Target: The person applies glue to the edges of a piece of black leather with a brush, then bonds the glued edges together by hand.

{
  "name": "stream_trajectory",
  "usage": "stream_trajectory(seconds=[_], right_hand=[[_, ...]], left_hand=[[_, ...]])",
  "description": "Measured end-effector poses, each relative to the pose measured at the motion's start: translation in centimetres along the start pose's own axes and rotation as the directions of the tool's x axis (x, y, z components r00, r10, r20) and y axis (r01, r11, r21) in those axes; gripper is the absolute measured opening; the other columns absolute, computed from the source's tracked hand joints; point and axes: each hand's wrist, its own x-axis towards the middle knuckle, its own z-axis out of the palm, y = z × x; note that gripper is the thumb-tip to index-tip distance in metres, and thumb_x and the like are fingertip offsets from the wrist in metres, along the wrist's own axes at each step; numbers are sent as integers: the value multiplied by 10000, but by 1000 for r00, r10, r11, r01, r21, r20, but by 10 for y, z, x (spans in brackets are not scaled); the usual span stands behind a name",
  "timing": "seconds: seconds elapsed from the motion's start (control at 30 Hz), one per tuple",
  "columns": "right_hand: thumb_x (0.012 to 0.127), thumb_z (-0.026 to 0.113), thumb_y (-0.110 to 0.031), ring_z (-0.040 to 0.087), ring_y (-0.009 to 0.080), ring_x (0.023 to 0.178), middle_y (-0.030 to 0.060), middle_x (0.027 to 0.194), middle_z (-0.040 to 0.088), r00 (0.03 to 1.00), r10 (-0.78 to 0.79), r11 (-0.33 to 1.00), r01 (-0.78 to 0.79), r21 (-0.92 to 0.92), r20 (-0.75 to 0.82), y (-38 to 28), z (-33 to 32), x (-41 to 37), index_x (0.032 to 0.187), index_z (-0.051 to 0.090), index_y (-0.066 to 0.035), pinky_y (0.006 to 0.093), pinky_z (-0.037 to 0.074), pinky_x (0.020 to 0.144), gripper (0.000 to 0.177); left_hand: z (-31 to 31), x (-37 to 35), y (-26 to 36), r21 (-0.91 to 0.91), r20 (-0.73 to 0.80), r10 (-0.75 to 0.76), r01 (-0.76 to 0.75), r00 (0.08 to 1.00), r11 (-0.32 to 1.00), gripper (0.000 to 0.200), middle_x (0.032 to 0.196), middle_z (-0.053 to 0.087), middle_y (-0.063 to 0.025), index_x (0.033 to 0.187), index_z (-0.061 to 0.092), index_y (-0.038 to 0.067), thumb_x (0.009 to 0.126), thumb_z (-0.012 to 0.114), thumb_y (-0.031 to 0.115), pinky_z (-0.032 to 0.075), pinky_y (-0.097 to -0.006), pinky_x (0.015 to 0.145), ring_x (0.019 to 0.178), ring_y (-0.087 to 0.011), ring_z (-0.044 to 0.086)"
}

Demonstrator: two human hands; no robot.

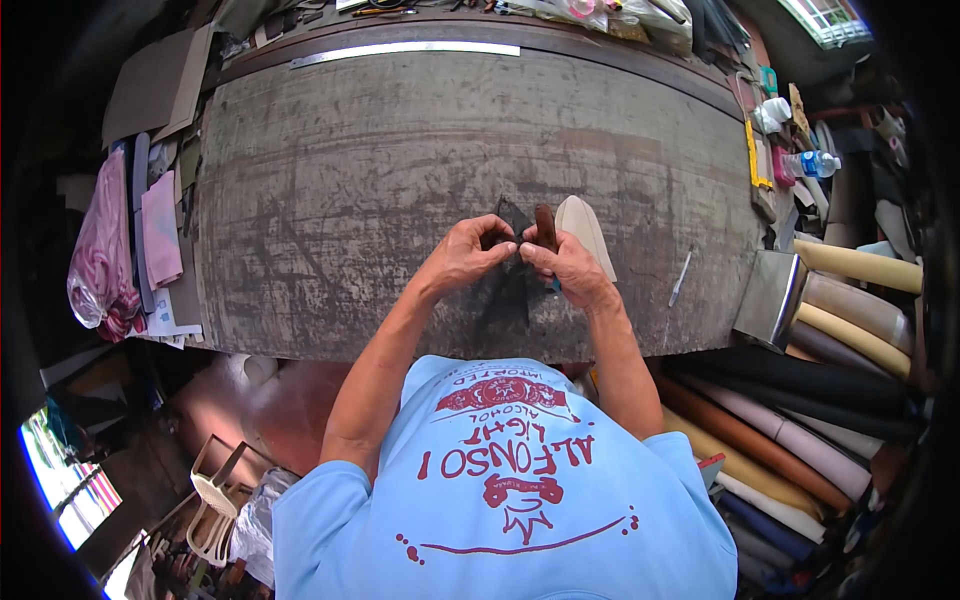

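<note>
My left hand [468, 258] is closed in a pinch on a piece of thin black material [513, 214], possibly leather or cloth. Facing it, my right hand [572, 270] pinches the same piece, fingertips almost touching those of the left. Tucked in the right hand is a tool with a brown handle [545, 226], which sticks up past the fingers; the kind of tool is hidden by the hand. More of the black material hangs down below the fingertips toward the table's near edge. Just right of the right hand lies a cream, pointed pattern piece [584, 226], partly behind the knuckles.
The worn worktable [330, 200] carries a long metal ruler [405, 49] at its far side and a slim white pen-like tool [680, 279] at right. A metal box [770, 298] stands at the right corner. Material rolls [780, 430] lie at lower right, a plastic bottle [812, 164] at far right.
</note>
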Motion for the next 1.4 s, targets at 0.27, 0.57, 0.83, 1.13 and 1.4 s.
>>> stream_trajectory(seconds=[0.27, 0.57, 0.83, 1.13, 1.4], right_hand=[[798, 798, -164, 466, 90, 721, -9, 882, 522, 980, -197, 890, 173, -422, -13, -8, 17, 10, 1158, 526, -27, 245, 404, 650, 472], [882, 688, -124, 562, 78, 728, 72, 1007, 680, 917, -395, 865, 391, -316, 53, 5, 96, 29, 1211, 508, -5, 252, 462, 650, 393], [954, 598, -127, 543, 90, 718, 44, 930, 597, 913, -393, 892, 350, -287, -108, 26, 63, 70, 1088, 657, -22, 249, 442, 641, 180], [1056, 473, -404, 554, 108, 672, 22, 750, 603, 756, -285, 915, 398, 69, -589, 17, -9, 84, 1051, 658, -13, 296, 481, 657, 433], [1061, 522, -287, 703, 183, 913, 94, 997, 702, 877, -305, 946, 323, -15, -371, 28, -15, 89, 1224, 637, 22, 277, 585, 762, 367]], left_hand=[[-4, -8, 2, 326, -149, 148, -93, 978, 941, 360, 881, 628, -84, 1088, 631, -3, 780, 718, 161, 476, -330, 673, 760, -179, 589], [-17, -82, 65, 926, -300, 686, 28, 663, 378, 325, 932, 609, -129, 1037, 595, 27, 736, 708, 73, 455, -433, 810, 914, -304, 591], [-19, -23, 12, 830, -324, 388, 62, 863, 554, 171, 862, 614, -134, 882, 610, 12, 767, 690, 109, 498, -429, 777, 877, -330, 612], [-18, 86, -41, 289, -407, -158, 291, 900, 912, 234, 751, 690, -102, 893, 708, -33, 843, 685, 194, 504, -339, 685, 708, -169, 643], [-18, 96, -53, 182, -375, -240, 325, 896, 928, 234, 753, 669, -65, 917, 690, -22, 890, 666, 209, 482, -324, 659, 707, -127, 598]])
